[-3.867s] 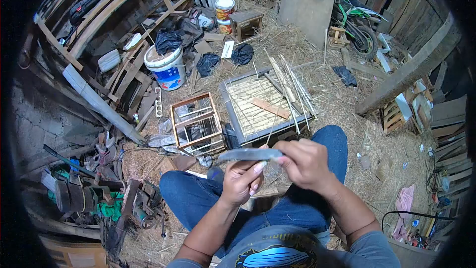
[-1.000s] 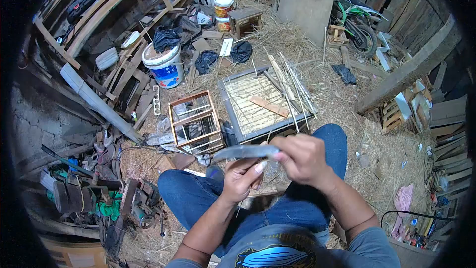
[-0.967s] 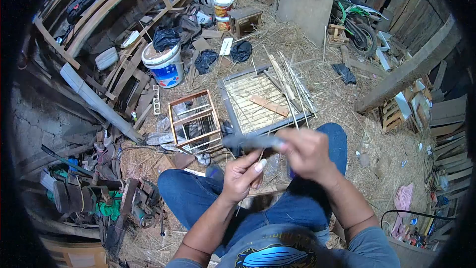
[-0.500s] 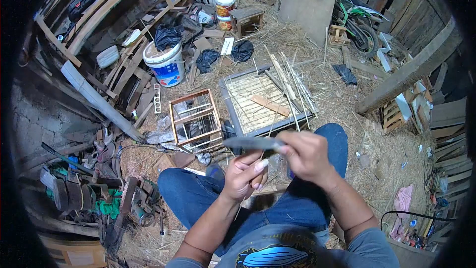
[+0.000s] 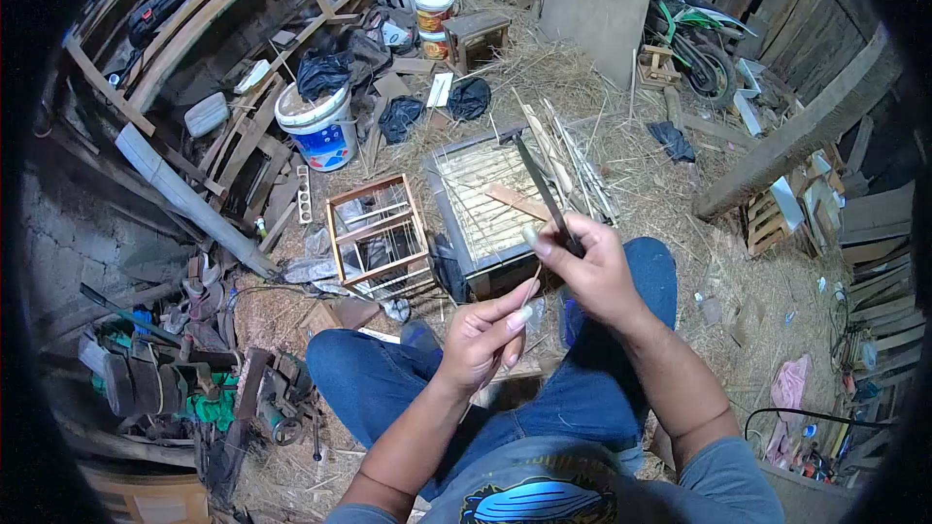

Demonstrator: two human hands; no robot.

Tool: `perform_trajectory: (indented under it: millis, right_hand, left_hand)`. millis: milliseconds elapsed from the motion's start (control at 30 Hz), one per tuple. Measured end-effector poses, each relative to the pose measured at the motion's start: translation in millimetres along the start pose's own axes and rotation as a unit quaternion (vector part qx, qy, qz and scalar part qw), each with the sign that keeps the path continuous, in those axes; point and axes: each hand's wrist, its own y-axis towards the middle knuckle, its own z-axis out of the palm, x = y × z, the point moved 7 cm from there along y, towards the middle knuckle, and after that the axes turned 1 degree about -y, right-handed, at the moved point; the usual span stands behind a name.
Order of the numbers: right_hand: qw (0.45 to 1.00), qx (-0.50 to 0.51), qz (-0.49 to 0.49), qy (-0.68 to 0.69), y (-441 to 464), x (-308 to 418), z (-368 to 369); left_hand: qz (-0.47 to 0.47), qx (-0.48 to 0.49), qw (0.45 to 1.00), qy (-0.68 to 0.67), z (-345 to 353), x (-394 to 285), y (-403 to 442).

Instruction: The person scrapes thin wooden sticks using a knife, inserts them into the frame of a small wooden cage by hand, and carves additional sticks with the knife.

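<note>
"In the head view, what do the two hands hold?"

"The left hand has its fingers pinched closed around a thin stick, whose tip pokes up past the thumb. The right hand has its fingers closed on the lower end of a dark blade; the handle is hidden in the grip."

"Why hold them that way?"

"The blade points away from the body, probably so its edge stays off the left fingers. The short pinch near the tip likely steadies something so slender. Both hands hang just above the lap, between the jeans-clad legs."

"And what lies around?"

"Beyond the hands sits a slatted frame, its near edge just past them. A flat board rests on the slats toward the near right corner, and loose sticks lie along the right edge. A small wooden rack stands beside the left edge, by the near left corner."

"Does anything get in the way?"

"The knees hem the hands in on both sides, and the blade covers part of the slats from this angle. A bucket stands farther off on the littered floor."
</note>
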Motion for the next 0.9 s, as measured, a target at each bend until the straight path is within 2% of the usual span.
perform_trajectory:
  millis: [100,167,233,267,300,367,400,433,500,533,567,633,700,767,800,900]
  right_hand:
    - [0.995,-0.011,0.031,0.096,12.9,-0.1,0.3]
    - [0.997,0.0,0.018,0.071,15.8,4.6,-1.6]
    - [0.992,-0.021,0.03,-0.119,16.7,9.5,-5.1]
    - [0.989,-0.054,-0.024,-0.135,10.4,16.3,-4.7]
    - [0.989,-0.051,-0.027,-0.135,2.7,18.5,-2.8]
    - [0.967,0.017,-0.028,-0.254,-13.6,21.7,7.3]
    - [0.957,0.014,-0.086,-0.278,-20.3,30.0,13.1]
    - [0.957,0.014,-0.086,-0.278,-25.7,27.6,14.6]
    - [0.924,0.058,-0.151,-0.347,-36.7,27.2,22.8]
    - [0.911,0.06,-0.161,-0.374,-36.8,28.6,21.1]
    - [0.911,0.058,-0.16,-0.375,-32.7,26.8,16.6]
    - [0.896,-0.026,-0.16,-0.414,-22.2,26.5,-1.3]
    - [0.894,-0.029,-0.178,-0.409,-22.6,31.1,1.4]
    - [0.901,0.035,-0.226,-0.37,-35.1,37.5,24.7]
    - [0.888,0.018,-0.242,-0.391,-32.3,35.9,20.0]
    - [0.902,-0.027,-0.195,-0.385,-20.4,29.5,1.7]
  left_hand:
    - [0.027,-0.022,0.999,0.013,-6.9,1.0,-2.1]
    - [0.02,-0.029,0.999,0.006,-6.6,-0.3,-3.3]
    - [0.017,-0.038,0.999,-0.002,-5.9,-3.0,-2.6]
    - [0.021,-0.068,0.997,-0.006,-8.8,-4.2,-1.1]
    - [0.025,-0.099,0.995,-0.01,-13.1,-5.9,-0.5]
    - [0.01,-0.083,0.996,0.0,-23.6,-3.8,0.7]
    - [-0.01,-0.066,0.998,0.009,-25.2,-1.1,1.5]
    - [-0.009,-0.066,0.998,0.009,-26.0,0.1,1.9]
    - [0.071,-0.039,0.997,-0.003,-20.1,-8.2,3.0]
    - [0.063,-0.052,0.996,-0.02,-20.6,-5.5,2.9]
    - [0.062,-0.051,0.997,-0.019,-19.2,-6.7,2.6]
    - [0.056,-0.045,0.997,-0.027,-13.4,-11.3,1.3]
    - [0.055,-0.052,0.996,-0.035,-15.3,-7.7,0.7]
    - [0.062,-0.027,0.997,-0.043,-16.0,-6.8,-0.6]
    - [0.073,-0.031,0.996,-0.041,-14.5,-11.6,1.6]
    - [0.065,-0.078,0.995,0.012,-16.2,-18.4,0.0]
